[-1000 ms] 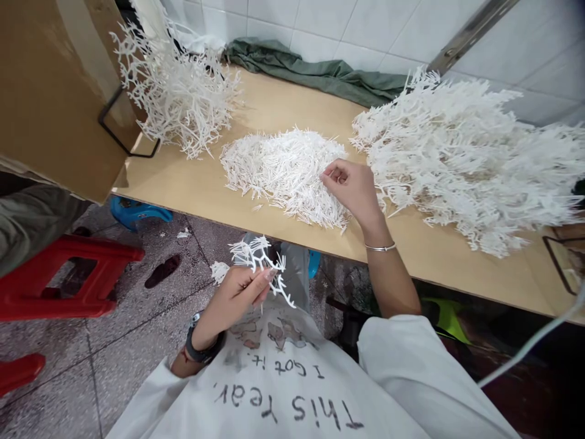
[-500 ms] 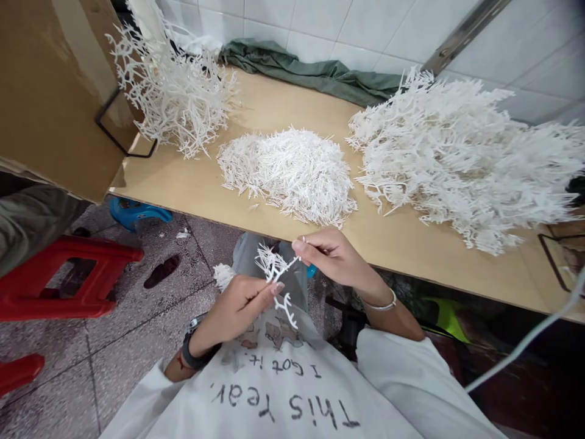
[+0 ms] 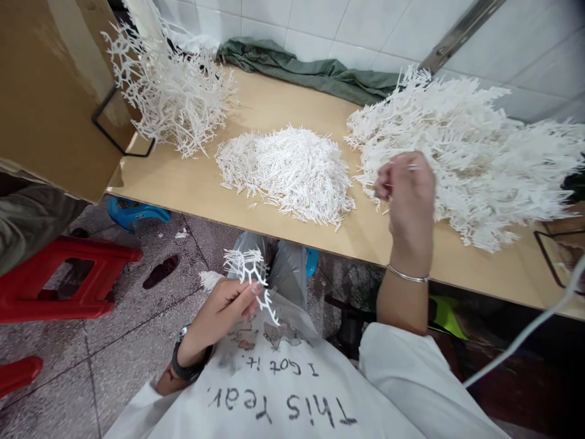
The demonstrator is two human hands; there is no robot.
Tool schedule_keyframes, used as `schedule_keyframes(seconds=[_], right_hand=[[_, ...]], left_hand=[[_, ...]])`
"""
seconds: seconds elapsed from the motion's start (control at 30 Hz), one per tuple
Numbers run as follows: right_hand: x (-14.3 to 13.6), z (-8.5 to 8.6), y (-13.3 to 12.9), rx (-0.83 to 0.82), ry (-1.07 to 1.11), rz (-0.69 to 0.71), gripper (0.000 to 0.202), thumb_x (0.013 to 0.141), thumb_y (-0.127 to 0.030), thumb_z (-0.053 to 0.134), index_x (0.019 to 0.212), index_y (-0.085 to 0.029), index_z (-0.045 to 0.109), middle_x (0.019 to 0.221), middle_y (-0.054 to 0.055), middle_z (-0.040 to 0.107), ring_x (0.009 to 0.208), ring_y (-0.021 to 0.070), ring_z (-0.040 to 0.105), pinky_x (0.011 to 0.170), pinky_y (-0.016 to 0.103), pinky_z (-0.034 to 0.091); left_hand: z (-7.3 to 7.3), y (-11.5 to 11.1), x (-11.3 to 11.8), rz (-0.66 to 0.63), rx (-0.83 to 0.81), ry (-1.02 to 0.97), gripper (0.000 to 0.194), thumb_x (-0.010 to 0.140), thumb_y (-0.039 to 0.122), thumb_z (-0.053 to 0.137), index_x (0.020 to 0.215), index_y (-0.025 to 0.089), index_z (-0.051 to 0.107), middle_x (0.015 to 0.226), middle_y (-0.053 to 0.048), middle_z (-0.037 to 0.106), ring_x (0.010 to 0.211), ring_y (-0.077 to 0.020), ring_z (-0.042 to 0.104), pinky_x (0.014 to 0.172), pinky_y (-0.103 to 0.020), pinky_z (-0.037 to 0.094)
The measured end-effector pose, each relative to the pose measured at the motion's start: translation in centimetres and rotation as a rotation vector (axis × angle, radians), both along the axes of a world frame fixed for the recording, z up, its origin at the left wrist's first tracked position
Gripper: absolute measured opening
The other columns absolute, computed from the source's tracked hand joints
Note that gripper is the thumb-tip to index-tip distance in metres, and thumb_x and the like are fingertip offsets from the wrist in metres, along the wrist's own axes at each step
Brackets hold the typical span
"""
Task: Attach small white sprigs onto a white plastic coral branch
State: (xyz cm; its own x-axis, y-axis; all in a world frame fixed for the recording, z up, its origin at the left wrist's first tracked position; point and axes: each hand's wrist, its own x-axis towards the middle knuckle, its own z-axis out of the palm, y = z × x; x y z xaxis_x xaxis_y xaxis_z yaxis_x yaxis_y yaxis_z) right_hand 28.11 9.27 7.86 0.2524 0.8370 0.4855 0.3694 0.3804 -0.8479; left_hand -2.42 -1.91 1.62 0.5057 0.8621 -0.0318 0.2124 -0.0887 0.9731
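My left hand [image 3: 223, 308] sits low, thumb [image 3: 247, 297] pressed toward its fingers [image 3: 230, 286]. My right hand [image 3: 410, 198] extends farther forward, curled and blurred.

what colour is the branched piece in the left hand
The branched piece is white, seen best in the head view.

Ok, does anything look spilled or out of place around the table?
Slightly: a small white scrap lies on the floor rather than on the table, and what looks like a lone dark slipper lies near the red stool. A few loose bits sit just off the near edge of the middle pile.
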Motion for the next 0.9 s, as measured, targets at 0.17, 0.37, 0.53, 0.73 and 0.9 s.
schedule_keyframes(seconds=[0.17, 0.37, 0.53, 0.73, 0.9], right_hand=[[-1.6, -2.4, 2.2, -0.149, -0.644, -0.179, 0.014, 0.078, -0.027, 0.058, 0.083, -0.018, 0.049, 0.085, 0.007, 0.052, 0.076, 0.0183, 0.049, 0.070, 0.032, 0.037], [-5.7, -1.7, -2.2, -0.241, -0.537, 0.267, 0.022, 0.088, -0.039, 0.052, 0.094, -0.018, 0.056, 0.089, 0.006, 0.058, 0.067, 0.0128, 0.047, 0.062, 0.027, 0.036], [-8.6, -2.1, -5.6, -0.376, -0.498, 0.917, 0.041, 0.093, -0.053, 0.034, 0.089, -0.015, 0.050, 0.071, 0.000, 0.050, 0.059, 0.0088, 0.040, 0.055, 0.023, 0.030], [-8.8, -3.3, -5.7, -0.345, -0.569, 1.033, 0.043, 0.095, -0.039, 0.038, 0.061, -0.015, 0.029, 0.055, -0.004, 0.024, 0.051, 0.0054, 0.027, 0.052, 0.023, 0.021], [-8.2, -3.7, -5.8, -0.291, -0.490, 0.954, 0.037, 0.097, -0.032, 0.036, 0.065, -0.014, 0.042, 0.056, -0.003, 0.037, 0.052, 0.0051, 0.034, 0.054, 0.021, 0.026]], left_hand=[[0.2, 0.8, 1.2, -0.016, -0.021, 0.003, 0.049, 0.095, 0.040, 0.036, 0.057, 0.013, 0.051, 0.051, 0.001, 0.050, 0.049, -0.0068, 0.045, 0.052, -0.018, 0.034], [-0.2, 1.1, 2.3, -0.150, -0.015, -0.007, 0.048, 0.095, 0.038, 0.037, 0.057, 0.013, 0.049, 0.049, 0.002, 0.046, 0.047, -0.0064, 0.043, 0.050, -0.019, 0.031], [-0.5, 1.2, 2.3, -0.189, -0.004, 0.015, 0.047, 0.094, 0.038, 0.039, 0.055, 0.012, 0.048, 0.046, 0.002, 0.044, 0.044, -0.0058, 0.039, 0.049, -0.019, 0.028], [-0.1, 1.1, 2.0, -0.256, -0.065, 0.028, 0.051, 0.093, 0.039, 0.040, 0.049, 0.013, 0.041, 0.044, 0.003, 0.036, 0.042, -0.0050, 0.031, 0.045, -0.020, 0.021], [-0.1, 1.0, 1.8, -0.291, -0.081, -0.046, 0.052, 0.094, 0.041, 0.037, 0.050, 0.013, 0.043, 0.044, 0.002, 0.038, 0.042, -0.0053, 0.032, 0.045, -0.020, 0.023]])
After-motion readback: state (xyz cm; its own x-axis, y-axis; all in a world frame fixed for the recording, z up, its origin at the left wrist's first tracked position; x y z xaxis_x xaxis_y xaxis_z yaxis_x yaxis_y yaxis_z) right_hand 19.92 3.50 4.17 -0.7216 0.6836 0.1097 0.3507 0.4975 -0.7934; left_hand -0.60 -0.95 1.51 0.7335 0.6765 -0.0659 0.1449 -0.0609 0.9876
